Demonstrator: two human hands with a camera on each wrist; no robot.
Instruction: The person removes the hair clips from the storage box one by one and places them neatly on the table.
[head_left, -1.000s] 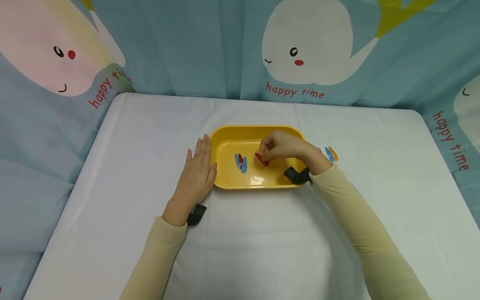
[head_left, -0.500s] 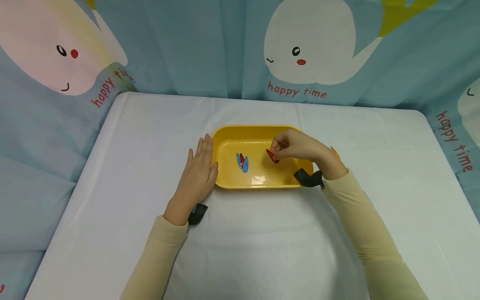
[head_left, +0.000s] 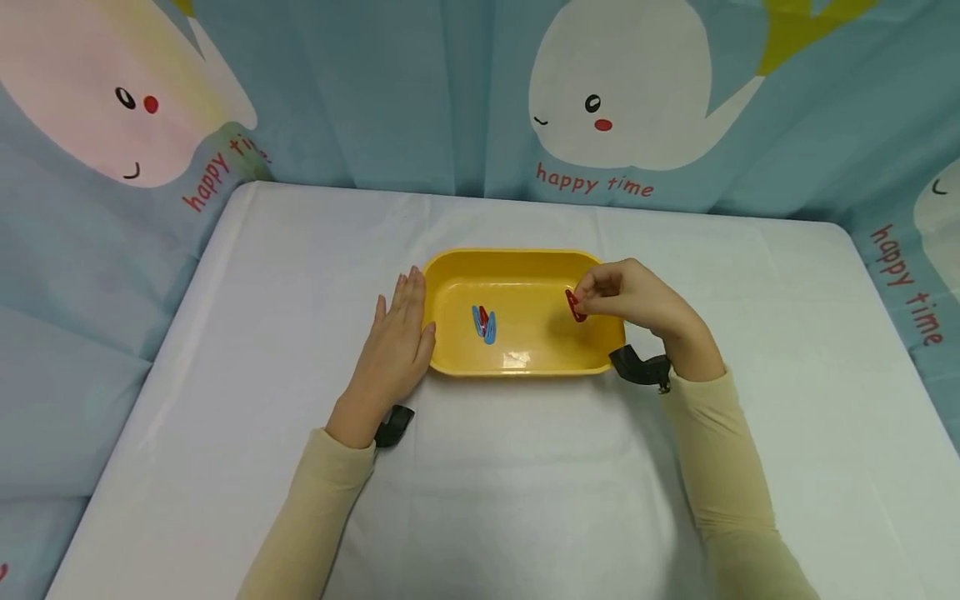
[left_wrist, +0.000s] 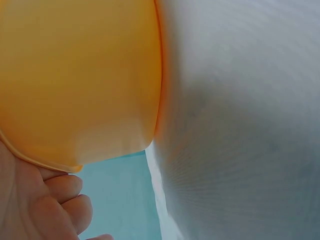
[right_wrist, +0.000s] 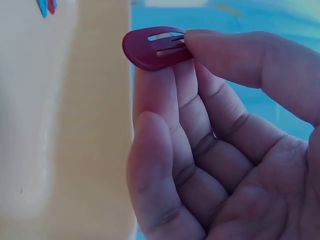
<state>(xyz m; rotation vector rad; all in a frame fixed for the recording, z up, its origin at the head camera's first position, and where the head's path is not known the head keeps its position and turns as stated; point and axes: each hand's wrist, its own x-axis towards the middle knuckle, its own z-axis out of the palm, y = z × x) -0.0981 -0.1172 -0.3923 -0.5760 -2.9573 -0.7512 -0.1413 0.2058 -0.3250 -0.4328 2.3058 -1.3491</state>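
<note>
My right hand (head_left: 648, 304) pinches a red snap hair clip (head_left: 575, 306) between thumb and fingers, above the right end of the yellow tray (head_left: 532, 333). In the right wrist view the hair clip (right_wrist: 150, 50) shows its rounded end and slotted middle, with the other fingers curled below. On the tray floor, left of centre, lie two blue hair clips (head_left: 490, 328) with a red hair clip (head_left: 483, 316) between them. My left hand (head_left: 390, 350) rests with straight fingers along the tray's left rim; the left wrist view shows the tray's outer wall (left_wrist: 90, 75) beside the fingers.
A white cloth (head_left: 517, 467) covers the table. Behind it hangs a blue curtain (head_left: 397, 100) with whale prints. A black wrist camera (head_left: 640, 367) sits at the tray's lower right corner. The spot right of the tray is hidden by my right hand.
My right hand has moved right and lifted the red hair clip from the middle of the tray toward its right end. It now covers the row of coloured clips outside. My left hand stays put.
</note>
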